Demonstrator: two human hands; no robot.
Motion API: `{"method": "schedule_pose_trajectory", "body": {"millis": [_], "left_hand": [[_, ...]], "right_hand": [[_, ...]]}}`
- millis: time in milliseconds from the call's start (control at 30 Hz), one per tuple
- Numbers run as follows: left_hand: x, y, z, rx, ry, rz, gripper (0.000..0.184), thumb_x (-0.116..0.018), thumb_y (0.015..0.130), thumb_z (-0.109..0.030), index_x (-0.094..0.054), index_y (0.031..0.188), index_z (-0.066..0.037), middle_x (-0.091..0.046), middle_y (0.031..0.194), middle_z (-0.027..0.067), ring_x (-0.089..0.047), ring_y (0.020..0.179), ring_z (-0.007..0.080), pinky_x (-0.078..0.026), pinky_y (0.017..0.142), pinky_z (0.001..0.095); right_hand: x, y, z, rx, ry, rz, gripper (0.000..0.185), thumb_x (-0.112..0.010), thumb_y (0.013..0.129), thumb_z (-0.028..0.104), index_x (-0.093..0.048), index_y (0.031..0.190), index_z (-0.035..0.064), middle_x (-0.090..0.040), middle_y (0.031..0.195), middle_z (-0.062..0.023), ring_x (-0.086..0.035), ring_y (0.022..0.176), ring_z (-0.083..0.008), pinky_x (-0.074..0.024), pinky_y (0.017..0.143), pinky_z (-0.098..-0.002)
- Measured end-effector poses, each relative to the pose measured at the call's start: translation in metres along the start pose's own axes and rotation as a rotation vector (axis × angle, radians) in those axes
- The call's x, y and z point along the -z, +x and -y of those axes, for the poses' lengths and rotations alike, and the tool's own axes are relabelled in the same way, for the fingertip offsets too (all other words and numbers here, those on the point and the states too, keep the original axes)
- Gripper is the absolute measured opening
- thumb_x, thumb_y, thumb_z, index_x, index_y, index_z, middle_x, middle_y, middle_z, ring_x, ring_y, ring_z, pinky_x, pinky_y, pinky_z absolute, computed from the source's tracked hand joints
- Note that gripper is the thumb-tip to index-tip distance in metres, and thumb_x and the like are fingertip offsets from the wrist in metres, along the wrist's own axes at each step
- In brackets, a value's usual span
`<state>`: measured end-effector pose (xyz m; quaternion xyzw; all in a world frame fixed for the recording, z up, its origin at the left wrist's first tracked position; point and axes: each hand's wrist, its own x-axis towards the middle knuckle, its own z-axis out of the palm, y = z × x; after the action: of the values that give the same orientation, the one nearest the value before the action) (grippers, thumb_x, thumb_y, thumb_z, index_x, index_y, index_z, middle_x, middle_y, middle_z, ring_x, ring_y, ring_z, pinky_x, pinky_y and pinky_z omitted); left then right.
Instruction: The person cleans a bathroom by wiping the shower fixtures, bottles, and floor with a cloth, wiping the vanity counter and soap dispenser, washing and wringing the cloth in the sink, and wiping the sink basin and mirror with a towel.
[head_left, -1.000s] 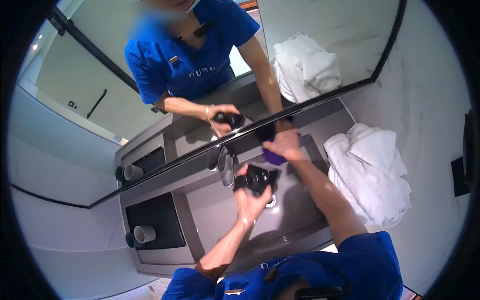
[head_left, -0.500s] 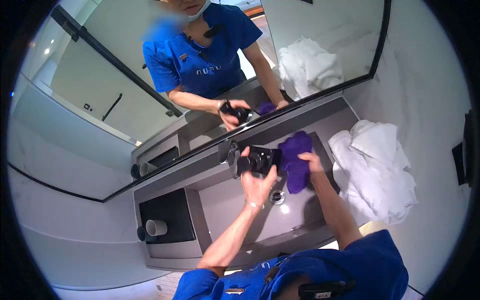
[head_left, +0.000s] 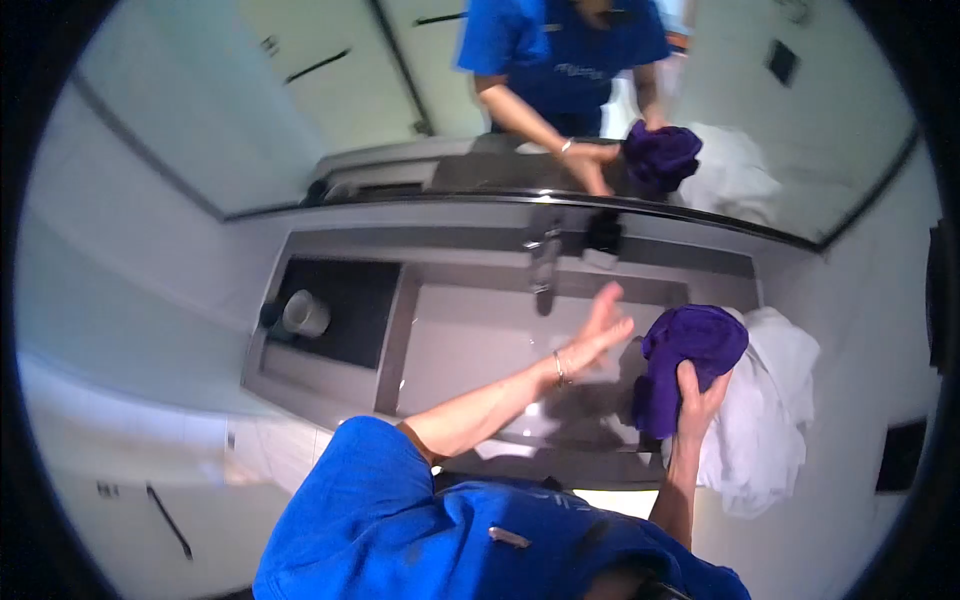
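Bunched up in my right hand (head_left: 700,397) is a purple cloth (head_left: 692,345), raised over the right end of the grey sink (head_left: 470,340). Nothing is in my left hand (head_left: 600,335), which hovers above the basin with its fingers apart, left of the cloth. A dark object with a pale lower part (head_left: 603,240) stands on the ledge behind the basin, just right of the faucet (head_left: 543,262). The faucet is blurred.
White towels (head_left: 765,420) lie in a heap at the right, partly behind the purple cloth. A light cup (head_left: 305,314) and a darker cup (head_left: 270,316) stand at the left by a black tray (head_left: 350,330). A wide mirror (head_left: 380,110) runs behind the sink.
My left hand has let go of the black object, and a dark object now stands beside the faucet. My right hand has lifted the purple cloth toward the towels. The view has turned.
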<state>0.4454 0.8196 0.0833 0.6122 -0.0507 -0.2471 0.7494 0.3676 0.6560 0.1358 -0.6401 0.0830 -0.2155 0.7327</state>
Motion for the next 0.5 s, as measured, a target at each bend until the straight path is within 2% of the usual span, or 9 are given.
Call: {"method": "schedule_pose_trajectory", "body": {"millis": [33, 67, 133, 167, 200, 267, 400, 467, 500], "left_hand": [[-0.006, -0.032, -0.014, 0.189, -0.412, 0.259, 0.093, -0.052, 0.081, -0.064, -0.005, 0.146, -0.017, -0.021, 0.148, 0.0072, -0.023, 0.135, 0.0259, -0.03, 0.105, 0.0412], [-0.013, -0.044, -0.004, -0.058, -0.575, 0.308, 0.086, -0.052, 0.083, -0.061, -0.014, 0.145, -0.015, -0.027, 0.146, 0.0088, -0.032, 0.131, 0.0247, -0.033, 0.104, 0.0429], [0.009, -0.073, -0.007, -0.004, -0.612, 0.204, 0.075, -0.052, 0.086, -0.055, -0.027, 0.141, -0.011, -0.038, 0.141, 0.0104, -0.042, 0.125, 0.0243, -0.035, 0.104, 0.0437], [0.026, -0.084, -0.012, 0.056, -0.687, 0.17, 0.065, -0.053, 0.087, -0.049, -0.038, 0.135, -0.007, -0.048, 0.131, 0.0113, -0.049, 0.119, 0.025, -0.036, 0.104, 0.0422], [0.035, -0.101, -0.033, 0.051, -0.778, 0.073, 0.054, -0.056, 0.089, -0.04, -0.044, 0.128, -0.005, -0.055, 0.121, 0.0116, -0.054, 0.112, 0.022, -0.045, 0.096, 0.0376], [0.062, -0.133, -0.052, -0.069, -0.759, 0.066, 0.053, -0.055, 0.089, -0.041, -0.045, 0.127, -0.005, -0.056, 0.119, 0.0108, -0.055, 0.11, 0.0214, -0.045, 0.096, 0.0369], [0.074, -0.185, -0.072, -0.251, -0.696, -0.084, 0.052, -0.053, 0.09, -0.042, -0.046, 0.126, -0.006, -0.056, 0.118, 0.0105, -0.056, 0.108, 0.021, -0.045, 0.096, 0.0366], [0.086, -0.215, -0.074, -0.28, -0.775, -0.21, 0.05, -0.052, 0.091, -0.043, -0.047, 0.126, -0.007, -0.057, 0.117, 0.0102, -0.057, 0.107, 0.0202, -0.045, 0.095, 0.0365], [0.1, -0.235, -0.076, -0.296, -0.764, -0.236, 0.05, -0.051, 0.091, -0.042, -0.047, 0.126, -0.006, -0.056, 0.118, 0.0099, -0.057, 0.106, 0.0191, -0.045, 0.094, 0.0359]], "right_hand": [[-0.007, -0.005, 0.003, -0.031, -0.039, 0.095, 0.059, -0.066, 0.073, 0.008, -0.043, 0.126, -0.0018, -0.054, 0.114, -0.015, -0.056, 0.099, -0.0238, -0.0443, 0.089, -0.0341], [-0.008, -0.012, -0.007, 0.041, -0.243, 0.265, 0.06, -0.067, 0.069, 0.011, -0.046, 0.124, -0.0023, -0.054, 0.115, -0.0144, -0.054, 0.105, -0.0243, -0.0404, 0.094, -0.0351], [-0.025, -0.02, -0.008, 0.393, -0.352, 0.589, 0.061, -0.066, 0.066, 0.012, -0.048, 0.122, -0.0032, -0.052, 0.119, -0.0147, -0.051, 0.112, -0.0249, -0.0351, 0.099, -0.0357], [-0.023, -0.023, -0.021, 0.065, 0.075, 0.584, 0.067, -0.07, 0.069, 0.021, -0.044, 0.126, -0.0043, -0.047, 0.126, -0.0161, -0.048, 0.117, -0.0264, -0.0318, 0.103, -0.0376], [-0.029, -0.019, -0.016, 0.052, 0.077, 0.618, 0.067, -0.07, 0.069, 0.021, -0.044, 0.126, -0.0043, -0.047, 0.126, -0.0161, -0.048, 0.117, -0.0264, -0.0318, 0.103, -0.0376], [-0.055, -0.012, -0.004, -0.169, 0.505, 0.513, 0.085, -0.069, 0.077, 0.041, -0.026, 0.137, -0.0023, -0.039, 0.132, -0.0191, -0.052, 0.112, -0.026, -0.0443, 0.095, -0.0393], [-0.102, -0.048, -0.049, -0.468, 0.634, 1.015, 0.093, -0.078, 0.068, 0.029, -0.024, 0.14, 0.0049, -0.041, 0.132, -0.0104, -0.053, 0.108, -0.0202, -0.0449, 0.091, -0.035], [-0.109, -0.086, -0.051, -0.718, 0.315, 1.143, 0.089, -0.083, 0.059, 0.016, -0.037, 0.134, 0.0029, -0.05, 0.124, -0.0074, -0.052, 0.106, -0.0164, -0.0433, 0.09, -0.0325], [-0.126, -0.098, -0.04, -0.664, 0.25, 1.179, 0.082, -0.084, 0.057, 0.012, -0.044, 0.128, 0.0024, -0.054, 0.117, -0.0064, -0.053, 0.103, -0.0153, -0.0436, 0.089, -0.0316]]}}
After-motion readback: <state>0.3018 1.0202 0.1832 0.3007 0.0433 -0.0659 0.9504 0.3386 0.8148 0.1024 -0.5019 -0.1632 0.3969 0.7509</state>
